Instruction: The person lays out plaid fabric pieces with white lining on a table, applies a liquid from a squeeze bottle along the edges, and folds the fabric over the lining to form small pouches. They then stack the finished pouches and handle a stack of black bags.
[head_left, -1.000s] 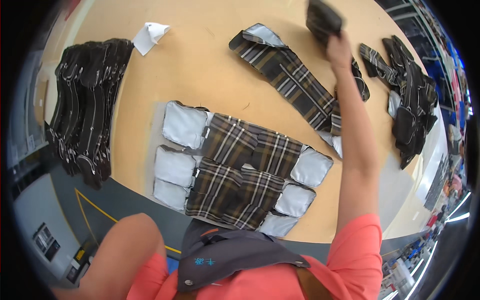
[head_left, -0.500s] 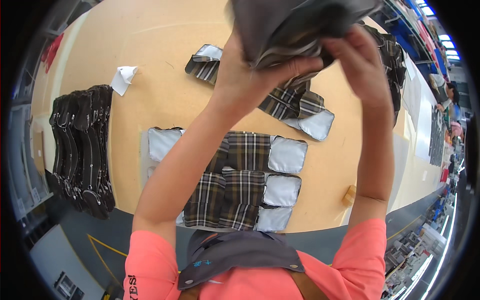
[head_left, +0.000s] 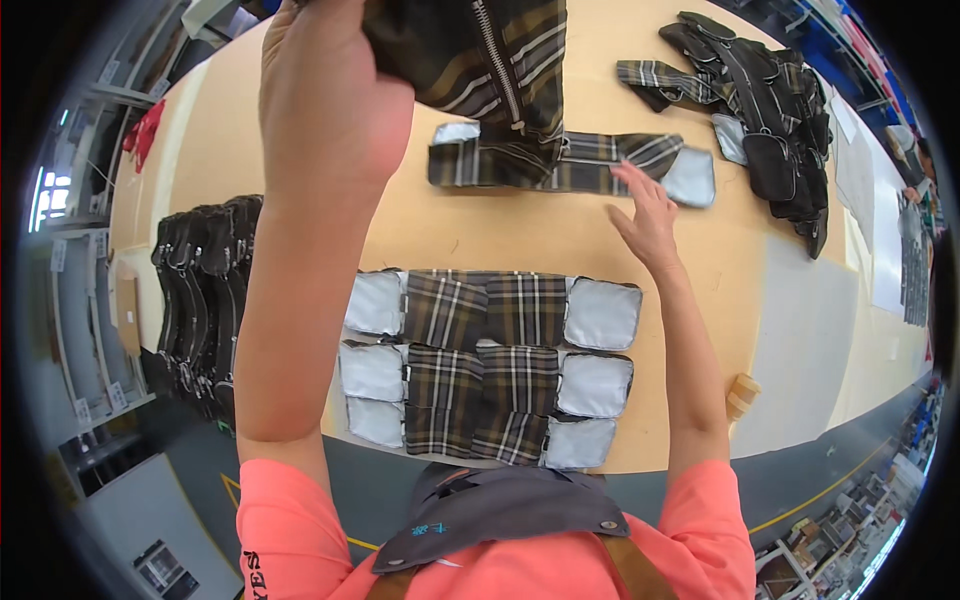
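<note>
My left hand (head_left: 335, 95) is raised high at the upper left, gripping a plaid fabric piece with a zipper (head_left: 490, 65) that hangs down. Its fingertips are partly cut off by the frame's upper edge. The lower end of the hanging piece overlaps a long plaid panel with pale end pockets (head_left: 610, 178) on the table. Beside that panel's right part, my right hand (head_left: 648, 215) has its fingers spread and holds nothing. Nearer to me, more plaid panels (head_left: 525, 310) lie in rows, with silvery-white lining squares (head_left: 603, 313) at both ends.
Dark zippered pieces (head_left: 205, 290) are stacked along the table's left edge. A heap of dark and plaid pieces (head_left: 770, 130) lies at the far right. A small tan block (head_left: 741, 396) stands near the right front edge. Red cloth (head_left: 145, 135) lies at the far left.
The plaid piece was in both hands; the left hand has carried it left, and its zipper now shows. My right hand has let go and come down toward the long panel.
</note>
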